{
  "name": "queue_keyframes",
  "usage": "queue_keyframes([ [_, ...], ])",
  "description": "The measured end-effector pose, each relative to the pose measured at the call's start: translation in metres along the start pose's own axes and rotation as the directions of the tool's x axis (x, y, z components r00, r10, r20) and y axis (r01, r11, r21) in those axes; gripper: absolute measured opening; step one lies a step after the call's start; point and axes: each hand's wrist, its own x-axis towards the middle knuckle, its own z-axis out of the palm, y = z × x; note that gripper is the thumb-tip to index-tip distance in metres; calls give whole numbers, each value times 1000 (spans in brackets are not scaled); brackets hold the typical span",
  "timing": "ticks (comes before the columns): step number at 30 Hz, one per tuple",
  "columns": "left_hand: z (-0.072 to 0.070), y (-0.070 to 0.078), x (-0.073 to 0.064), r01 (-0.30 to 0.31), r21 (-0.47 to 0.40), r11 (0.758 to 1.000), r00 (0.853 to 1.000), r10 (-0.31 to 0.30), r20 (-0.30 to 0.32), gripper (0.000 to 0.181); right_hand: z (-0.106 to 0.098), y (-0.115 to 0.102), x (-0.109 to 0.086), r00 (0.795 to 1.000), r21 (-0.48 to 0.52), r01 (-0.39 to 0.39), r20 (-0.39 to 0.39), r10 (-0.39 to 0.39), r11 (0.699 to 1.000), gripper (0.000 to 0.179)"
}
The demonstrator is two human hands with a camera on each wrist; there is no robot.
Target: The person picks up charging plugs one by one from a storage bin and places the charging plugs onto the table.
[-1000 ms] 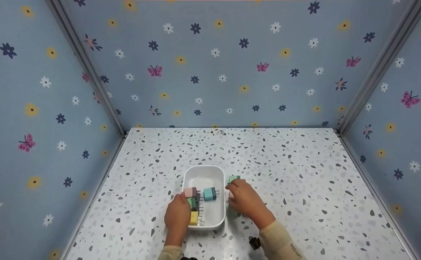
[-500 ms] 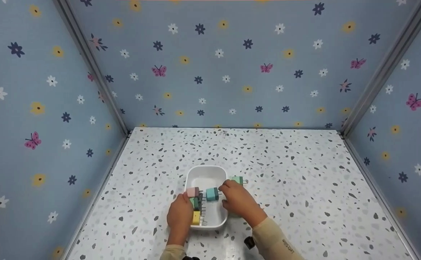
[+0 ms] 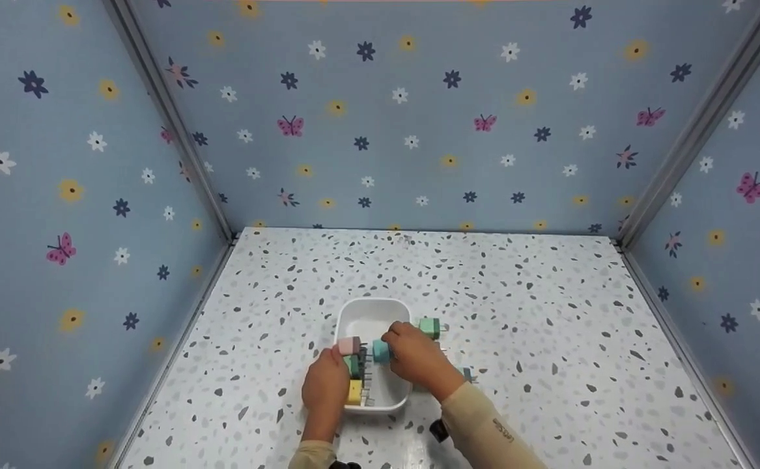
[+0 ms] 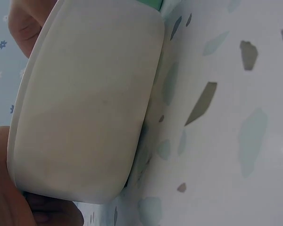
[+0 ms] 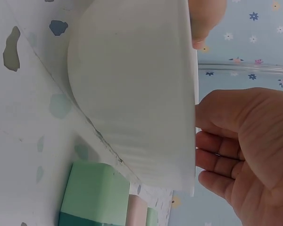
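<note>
A white box [image 3: 370, 312] stands on the speckled table in the head view. My left hand [image 3: 326, 381] grips its left wall and rim; in the left wrist view, fingers [image 4: 56, 213] curl round the outside. Along that wall inside lie a pink charger plug [image 3: 348, 345], a green plug [image 3: 351, 367] and a yellow plug [image 3: 353, 392], prongs pointing right. My right hand [image 3: 419, 357] reaches over the right rim and pinches a turquoise plug [image 3: 380, 352], whose right part is covered. In the right wrist view, the fingertips are hidden behind the rim.
Outside the box, a green plug [image 3: 428, 327] lies on the right, and a blue plug [image 3: 465, 373] partly shows beside the right forearm. A pink plug [image 5: 136, 210] appears in the right wrist view. Flowered walls [image 3: 380, 117] enclose the table.
My right hand has moved left, from the plugs beside the box to over the box and onto the turquoise plug. The left hand keeps its hold. The head view has shifted slightly.
</note>
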Motion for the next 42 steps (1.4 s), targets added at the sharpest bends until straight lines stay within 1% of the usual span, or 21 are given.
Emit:
queue_keyframes([
  [4,-1,1,0,0,-4,1000,1000,0,3,47,5,0,5,1000,-7,-4,7,4,1000,34],
  [8,-1,1,0,-21,-6,1000,1000,21,-17,45,11,0,6,1000,-39,-7,10,7,999,31],
  [10,-1,0,0,-30,-5,1000,999,30,-26,44,13,0,7,1000,-47,-9,17,10,999,32],
  [15,0,-2,0,-27,-2,1000,999,27,-22,45,19,1,10,998,-47,-26,51,28,999,38],
  [20,0,-1,0,-30,6,1000,999,30,-34,44,23,2,14,998,-65,-26,61,30,998,40],
  [26,-1,0,0,-29,5,1000,999,29,-33,45,25,1,18,995,-64,-55,81,60,996,42],
  [33,1,0,0,-32,1,999,999,32,-34,44,32,1,22,998,-105,-32,49,37,994,34],
  [40,1,-1,0,-65,5,998,996,65,-60,44,38,2,24,1000,-178,15,9,-13,984,25],
  [42,1,-1,0,-62,5,998,996,62,-56,44,38,2,25,1000,-181,17,7,-16,983,24],
])
